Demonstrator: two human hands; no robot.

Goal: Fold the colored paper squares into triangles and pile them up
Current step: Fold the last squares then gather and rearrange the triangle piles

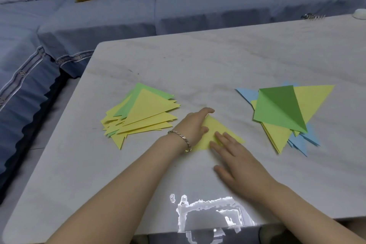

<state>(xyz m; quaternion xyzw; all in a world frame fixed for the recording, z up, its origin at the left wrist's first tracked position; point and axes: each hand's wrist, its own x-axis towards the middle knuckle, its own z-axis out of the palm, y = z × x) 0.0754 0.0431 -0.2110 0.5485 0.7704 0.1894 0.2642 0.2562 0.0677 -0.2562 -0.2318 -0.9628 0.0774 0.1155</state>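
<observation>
A head-worn camera looks down at a pale marble-patterned table (198, 61), with a blue-grey sofa (99, 18) behind it.

At the left lies a loose pile of folded triangles (142, 113), mostly yellow with some green showing, fanned out unevenly.

Just right of that pile, the left hand (195, 125), a chain bracelet (181, 138) at its wrist, lies flat on a yellow paper (215, 130) at the centre of the table. Its fingers are straight and together, pressing down rather than gripping. The paper is already folded into a triangle with 1 point aimed at the far edge.

The right hand (237, 156) lies beside it, palm down, fingers spread apart, with the fingertips (218, 135) on the near part of the same sheet. Neither hand is closed around anything.

Further right, well apart from the hands, sits a second heap (285, 117): a green sheet half-creased on top, with yellow and light blue pieces beneath. Whether these are finished is unclear.

The step in hand appears to be sharpening the crease. To do it well, the left hand should pin the matched corners so the layers cannot slip, while the right fingertips run firmly along the whole fold. The piece can then go squarely onto the left pile.
</observation>
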